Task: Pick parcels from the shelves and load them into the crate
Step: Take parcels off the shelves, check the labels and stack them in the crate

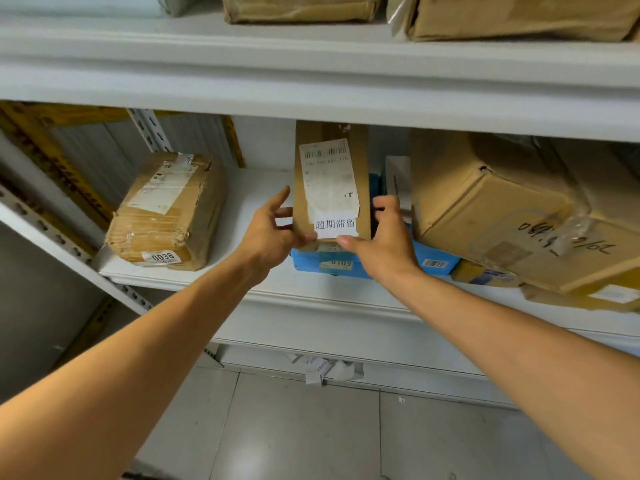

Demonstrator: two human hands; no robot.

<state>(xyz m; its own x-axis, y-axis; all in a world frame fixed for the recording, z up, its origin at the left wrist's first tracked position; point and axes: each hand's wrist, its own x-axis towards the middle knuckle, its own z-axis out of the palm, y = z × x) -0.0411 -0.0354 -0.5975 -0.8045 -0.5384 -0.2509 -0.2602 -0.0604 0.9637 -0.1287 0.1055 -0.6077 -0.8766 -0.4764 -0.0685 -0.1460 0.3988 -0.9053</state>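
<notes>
Narrow brown parcel (330, 181) stands upright at the centre of the frame on the middle shelf (249, 199), its lower end on a blue parcel (311, 263). We clasp it from both sides: left hand (273, 233) at its left edge, right hand (386, 237) curled round its right edge, both thumbs on the lower front. A taped box (166, 209) lies at centre left.

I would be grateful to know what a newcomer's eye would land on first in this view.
Most likely the narrow brown parcel, held upright at the middle of the shelf between the left hand and the right hand, with a white sticker of Chinese characters near its lower end. Next come the taped carton tagged 0038 to its left and the large carton with handwriting, tilted at the right.
</notes>
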